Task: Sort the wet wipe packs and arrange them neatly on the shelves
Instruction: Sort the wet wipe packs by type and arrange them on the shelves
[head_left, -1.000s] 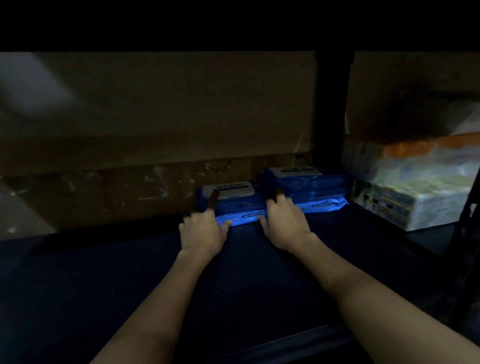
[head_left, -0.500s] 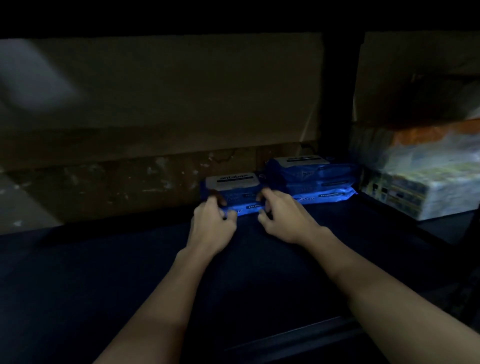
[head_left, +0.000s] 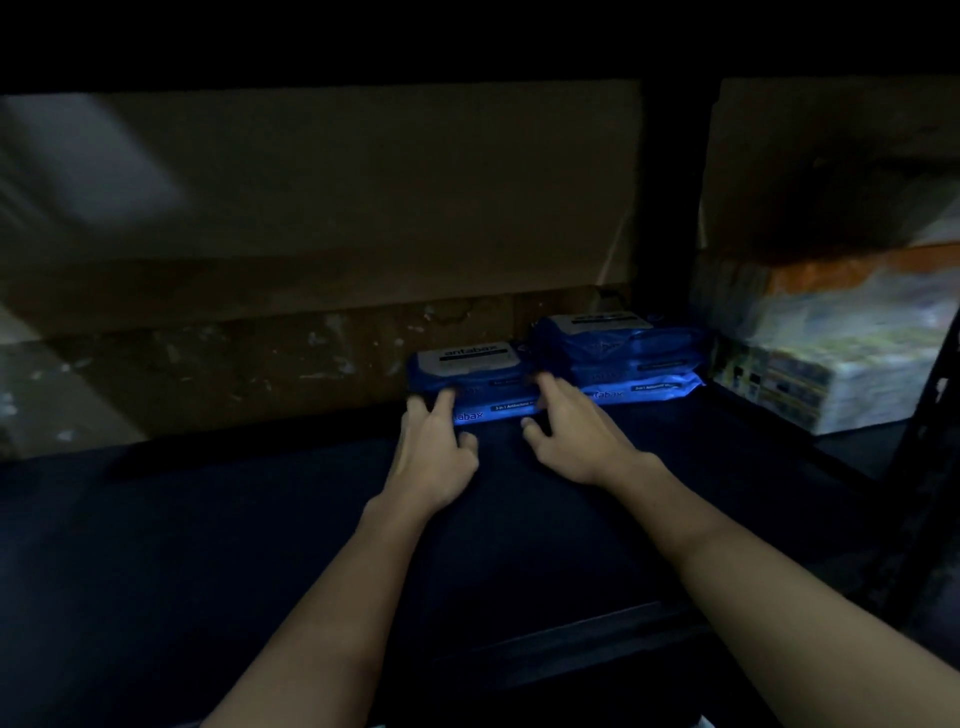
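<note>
Wet wipe packs, blue, sit at the rear of a dark shelf (head_left: 260, 545), which I read as deliberate: backed against the cardboard they leave the front free. Nearest me, the left hand (head_left: 434, 452) rests its fingertips on the front edge of the left stack (head_left: 467, 374), fingers extended, gripping nothing. The right hand (head_left: 576, 441) lies likewise, fingers spread against that stack's right front corner, apparently squaring it. Just beside it, touching, the right stack (head_left: 623, 353) stands higher. Farther right, a white bundled package (head_left: 831, 374). Behind everything, a cardboard panel (head_left: 322, 208).
</note>
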